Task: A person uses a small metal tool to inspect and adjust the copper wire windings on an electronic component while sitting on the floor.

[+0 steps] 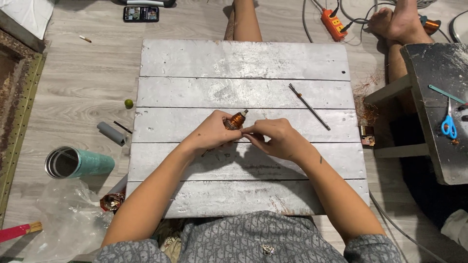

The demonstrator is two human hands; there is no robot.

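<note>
Left hand point(210, 132) is pinched around a small copper-wound armature point(236, 120) mid-board on the white plank table point(243, 58), right hand point(274, 138) fingertips closed at its end, so one slip probably snaps that thin wire or unravels the winding.

one head-worn camera looks steeply down, close above a grey plank board point(243, 63) on the floor.

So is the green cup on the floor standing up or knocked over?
Tipped over. The green cup lies on its side on the floor, open mouth facing left.
</note>
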